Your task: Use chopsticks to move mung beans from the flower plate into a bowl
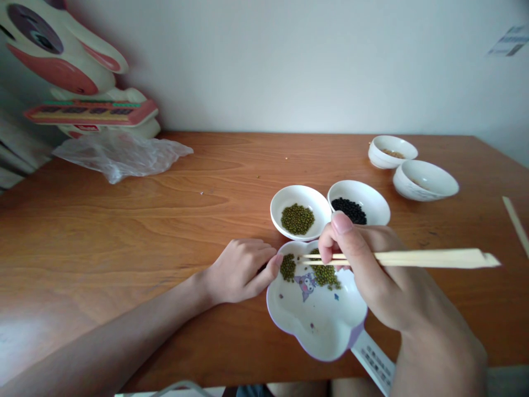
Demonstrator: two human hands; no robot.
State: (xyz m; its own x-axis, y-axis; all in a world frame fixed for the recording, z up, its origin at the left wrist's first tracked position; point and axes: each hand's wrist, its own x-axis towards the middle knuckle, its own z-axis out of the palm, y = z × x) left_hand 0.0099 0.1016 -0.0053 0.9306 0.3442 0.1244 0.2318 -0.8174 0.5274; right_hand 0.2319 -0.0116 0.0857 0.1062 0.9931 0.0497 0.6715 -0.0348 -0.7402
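Observation:
A white flower-shaped bowl [322, 325] with a purple edge, a cartoon print and a labelled handle sits before me. Small green beans, which look like mung beans [324, 275], lie in two clusters at its far side. My left hand [242, 270] rests on the table, its thumb and fingers holding the bowl's left rim. My right hand [384, 275] grips a pair of wooden chopsticks [430, 258] over the bowl. Their tips are between the two clusters, and I cannot make out a bean between them. Part of the right cluster is hidden behind my right fingers.
Beyond the flower-shaped bowl stand a white bowl [320, 201] of green beans and another [378, 209] of black beans. Two more white bowls [382, 160] are at the back right. A plastic bag [128, 157] and a toy keyboard [95, 113] occupy the back left. A pale strip [516, 223] lies far right.

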